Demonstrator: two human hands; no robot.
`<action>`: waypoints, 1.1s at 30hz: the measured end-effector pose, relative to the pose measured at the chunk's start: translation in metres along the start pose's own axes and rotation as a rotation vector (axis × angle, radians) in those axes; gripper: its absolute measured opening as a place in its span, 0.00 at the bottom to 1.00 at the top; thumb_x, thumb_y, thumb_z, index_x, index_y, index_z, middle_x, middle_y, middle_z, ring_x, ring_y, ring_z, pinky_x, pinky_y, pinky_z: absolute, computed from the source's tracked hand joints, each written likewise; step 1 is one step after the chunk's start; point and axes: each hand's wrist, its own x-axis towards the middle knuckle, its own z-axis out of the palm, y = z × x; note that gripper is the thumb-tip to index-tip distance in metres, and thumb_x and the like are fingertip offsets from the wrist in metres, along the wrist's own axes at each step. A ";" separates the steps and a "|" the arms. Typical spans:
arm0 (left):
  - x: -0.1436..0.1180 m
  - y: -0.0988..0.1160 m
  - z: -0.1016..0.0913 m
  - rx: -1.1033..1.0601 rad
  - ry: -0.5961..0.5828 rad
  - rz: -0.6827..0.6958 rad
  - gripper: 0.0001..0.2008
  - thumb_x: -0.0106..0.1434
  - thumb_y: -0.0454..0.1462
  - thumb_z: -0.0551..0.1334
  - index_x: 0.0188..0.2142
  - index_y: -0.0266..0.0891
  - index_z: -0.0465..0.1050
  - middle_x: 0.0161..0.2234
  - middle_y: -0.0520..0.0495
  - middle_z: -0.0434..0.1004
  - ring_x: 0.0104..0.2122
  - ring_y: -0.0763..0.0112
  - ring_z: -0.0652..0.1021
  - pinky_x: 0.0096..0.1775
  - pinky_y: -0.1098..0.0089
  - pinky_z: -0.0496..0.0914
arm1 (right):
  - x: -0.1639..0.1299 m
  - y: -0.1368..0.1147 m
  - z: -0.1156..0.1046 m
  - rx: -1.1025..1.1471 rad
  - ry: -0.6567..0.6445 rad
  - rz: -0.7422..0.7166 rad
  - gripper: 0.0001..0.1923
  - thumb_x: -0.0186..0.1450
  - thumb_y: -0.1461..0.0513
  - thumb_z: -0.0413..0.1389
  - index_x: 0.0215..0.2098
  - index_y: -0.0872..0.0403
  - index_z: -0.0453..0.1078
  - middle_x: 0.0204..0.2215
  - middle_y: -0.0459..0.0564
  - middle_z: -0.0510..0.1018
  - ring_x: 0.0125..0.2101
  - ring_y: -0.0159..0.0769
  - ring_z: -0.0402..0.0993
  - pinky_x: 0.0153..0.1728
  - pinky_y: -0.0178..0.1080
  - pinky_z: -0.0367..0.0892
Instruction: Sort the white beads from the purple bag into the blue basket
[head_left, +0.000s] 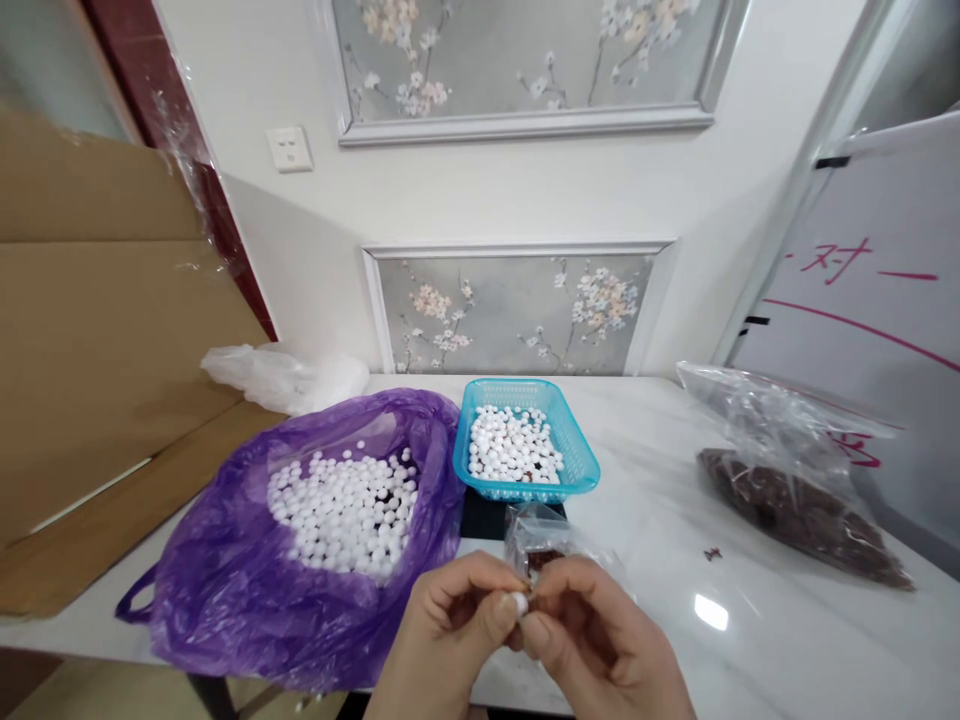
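My left hand (446, 635) pinches a small white ball (519, 604) between thumb and fingertips. Close against it, my right hand (611, 640) is closed in a pinch; whatever its fingertips hold is too small and hidden to name. Just behind both hands lies a clear plastic bag (540, 522) with small reddish-brown pieces inside, partly covered by my fingers. Many white balls (345, 510) fill the open purple plastic bag (232, 560) to the left. More white balls (510, 440) lie in a turquoise basket (577, 450) beyond the hands, with a few brown bits among them.
A clear bag of brown pieces (795, 510) rests at the right of the white tabletop (637, 440). Some loose brown bits (712, 553) lie nearer. At the left stand an open cardboard box (112, 330) and a crumpled translucent bag (292, 377). The wall rises behind the table.
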 end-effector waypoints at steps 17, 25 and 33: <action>0.004 0.002 0.001 -0.353 0.069 -0.241 0.12 0.50 0.42 0.74 0.29 0.36 0.78 0.25 0.52 0.72 0.23 0.81 0.71 0.30 0.80 0.71 | 0.007 -0.003 -0.029 -0.358 0.052 -0.029 0.12 0.66 0.52 0.55 0.34 0.50 0.73 0.20 0.43 0.73 0.22 0.33 0.71 0.26 0.33 0.68; 0.002 -0.001 -0.005 -0.367 0.019 -0.187 0.10 0.47 0.35 0.76 0.29 0.36 0.80 0.27 0.51 0.74 0.23 0.83 0.71 0.30 0.82 0.69 | 0.013 0.031 -0.031 -1.290 -0.249 -0.167 0.19 0.61 0.74 0.50 0.39 0.50 0.77 0.34 0.50 0.83 0.34 0.43 0.80 0.30 0.36 0.67; 0.005 -0.001 -0.005 -0.339 0.095 -0.118 0.09 0.46 0.35 0.76 0.26 0.38 0.80 0.26 0.52 0.77 0.24 0.82 0.73 0.31 0.81 0.70 | 0.016 0.030 -0.011 -1.483 -0.381 -0.030 0.17 0.63 0.74 0.51 0.40 0.50 0.77 0.39 0.51 0.82 0.37 0.41 0.79 0.31 0.35 0.65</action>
